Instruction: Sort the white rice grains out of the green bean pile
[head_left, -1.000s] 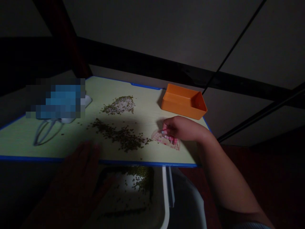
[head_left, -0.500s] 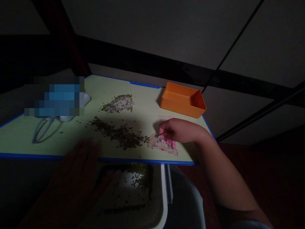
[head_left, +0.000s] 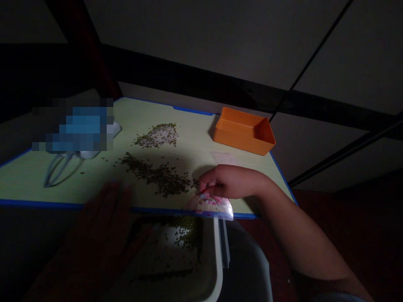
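My right hand [head_left: 231, 181] is closed, its fingers pinching the upper part of a thin half-round plastic piece with pink print [head_left: 211, 206]. The piece's lower edge reaches the table's blue front edge. Just left of it lies a spread of small dark beans or grains [head_left: 163, 178]. In deep shadow, my left hand [head_left: 97, 222] stretches its fingers over the table's front edge and holds nothing that I can see. Beneath the edge sits a white tub [head_left: 218, 264] with small green beans [head_left: 187, 230] inside.
Farther back is a heap of pale grains mixed with green beans [head_left: 160, 135]. An orange box [head_left: 244, 132] stands at the back right of the pale table [head_left: 195, 130]. At the left lies a blurred-out blue thing [head_left: 85, 126] by a looped cord [head_left: 56, 170].
My right hand has drawn the plastic piece toward me and slightly left, to the table's front edge. A pale pinkish patch behind it now shows more fully. My left hand stays put.
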Tool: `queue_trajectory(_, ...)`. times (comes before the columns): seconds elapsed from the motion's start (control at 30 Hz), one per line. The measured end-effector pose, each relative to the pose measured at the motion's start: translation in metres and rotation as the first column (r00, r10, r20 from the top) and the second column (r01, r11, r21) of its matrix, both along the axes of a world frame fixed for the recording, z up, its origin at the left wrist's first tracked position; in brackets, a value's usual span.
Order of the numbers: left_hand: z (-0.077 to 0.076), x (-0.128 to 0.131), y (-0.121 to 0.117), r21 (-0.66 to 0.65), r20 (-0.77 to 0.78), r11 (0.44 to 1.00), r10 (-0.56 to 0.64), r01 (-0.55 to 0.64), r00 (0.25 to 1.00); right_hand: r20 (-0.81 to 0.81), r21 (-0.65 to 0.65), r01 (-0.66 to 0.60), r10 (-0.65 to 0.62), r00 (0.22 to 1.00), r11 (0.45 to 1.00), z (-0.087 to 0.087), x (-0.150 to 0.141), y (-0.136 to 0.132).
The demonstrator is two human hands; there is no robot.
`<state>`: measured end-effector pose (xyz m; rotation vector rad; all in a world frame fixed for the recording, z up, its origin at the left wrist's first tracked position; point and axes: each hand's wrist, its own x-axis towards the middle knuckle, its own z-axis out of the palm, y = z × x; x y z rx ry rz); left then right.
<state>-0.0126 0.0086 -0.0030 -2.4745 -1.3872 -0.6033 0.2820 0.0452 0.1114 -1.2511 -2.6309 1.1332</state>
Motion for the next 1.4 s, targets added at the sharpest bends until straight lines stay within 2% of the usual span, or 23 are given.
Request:
queue_trajectory(0.1, 0.0, -0.001, 0.001, 0.006, -0.005, 1.0, 0.004, -0.004, 1.0, -0.017, 0.055, 0.067, -0.067, 0.998, 0.996, 0.002, 0.009, 0.002)
queue_trajectory(0.23, 0.001, -0.001, 0.002, 0.005, -0.025, 1.0, -0.008, 0.008, 1.0, 0.029, 0.179, 0.235, -0.244, 0.969, 0.955, 0.006, 0.022, 0.005)
queue_trajectory(0.3, 0.002, -0.001, 0.001, 0.014, -0.025, 1.0, -0.012, 0.013, 1.0, 0.039, 0.207, 0.267, -0.281, 0.959, 0.941, 0.006, 0.026, 0.006)
queue_trajectory(0.53, -0.002, -0.001, 0.001, 0.043, -0.007, 0.999, -0.013, 0.014, 1.0, 0.082, 0.222, 0.272, -0.296, 0.952, 0.936, 0.005, 0.026, 0.008)
queue_trajectory(0.63, -0.004, -0.001, 0.001, 0.04, -0.008, 0.999, -0.002, 0.003, 1.0, 0.076, 0.174, 0.257, -0.273, 0.959, 0.951, 0.004, 0.025, 0.007)
queue_trajectory(0.8, -0.006, -0.002, 0.001, 0.029, -0.024, 0.999, 0.023, -0.022, 0.999, -0.021, 0.027, 0.149, -0.149, 0.989, 0.988, 0.0, 0.025, 0.007)
queue_trajectory(1.0, -0.004, 0.001, 0.001, 0.04, -0.013, 0.999, 0.012, -0.012, 1.0, 0.022, 0.11, 0.223, -0.227, 0.974, 0.969, 0.006, 0.027, 0.005)
queue_trajectory(1.23, -0.004, 0.0, 0.001, 0.051, -0.017, 0.999, 0.002, -0.001, 1.0, 0.025, 0.096, 0.174, -0.177, 0.984, 0.98, 0.004, 0.024, 0.004)
queue_trajectory(1.4, -0.006, -0.002, 0.002, 0.051, -0.023, 0.999, 0.015, -0.014, 1.0, 0.029, 0.072, 0.221, -0.224, 0.974, 0.973, 0.002, 0.022, 0.004)
